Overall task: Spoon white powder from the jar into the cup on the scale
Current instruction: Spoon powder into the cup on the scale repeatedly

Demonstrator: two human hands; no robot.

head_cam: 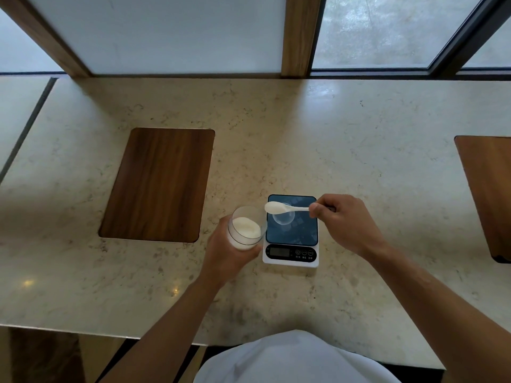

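White powder [246, 227], white spoon [284, 208], blue-topped white scale [291, 246], seemingly clear cup [283, 217], beige marbled counter [276, 139].

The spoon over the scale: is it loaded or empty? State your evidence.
Loaded. The white spoon, held by the right hand, carries a heap of white powder in its bowl above the clear cup.
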